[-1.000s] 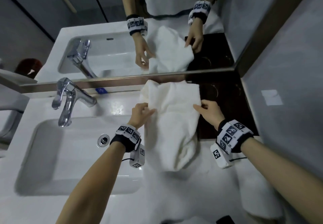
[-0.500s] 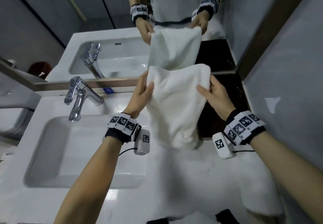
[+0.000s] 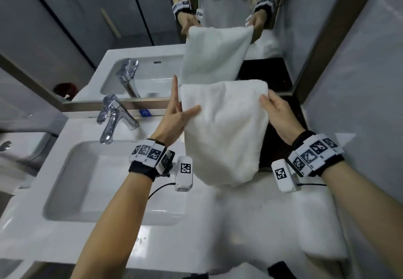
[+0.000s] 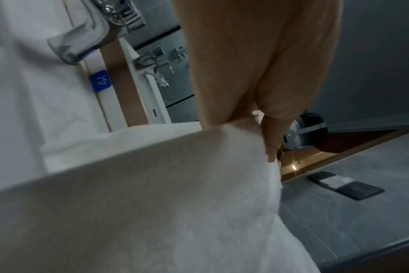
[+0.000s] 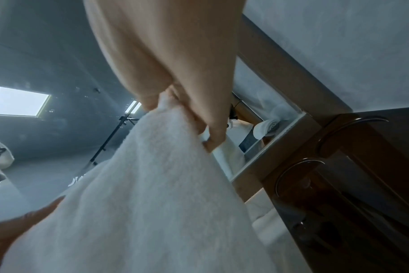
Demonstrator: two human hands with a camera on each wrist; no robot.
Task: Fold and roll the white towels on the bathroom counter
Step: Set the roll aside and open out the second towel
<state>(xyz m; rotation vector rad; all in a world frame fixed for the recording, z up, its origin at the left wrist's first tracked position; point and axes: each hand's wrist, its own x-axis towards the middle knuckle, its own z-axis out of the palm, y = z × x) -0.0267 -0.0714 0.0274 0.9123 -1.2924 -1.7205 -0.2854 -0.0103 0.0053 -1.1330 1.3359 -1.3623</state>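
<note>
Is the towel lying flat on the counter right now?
No: both hands, left hand and right hand, hold the white towel up by its top corners.

I see dim, cool light; a ceiling panel glows, wrist views are soft, head-view edges bend.

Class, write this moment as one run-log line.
stage: towel lifted for folding | left hand: pinches white towel left edge | right hand: pinches right corner | towel: hanging above counter
</note>
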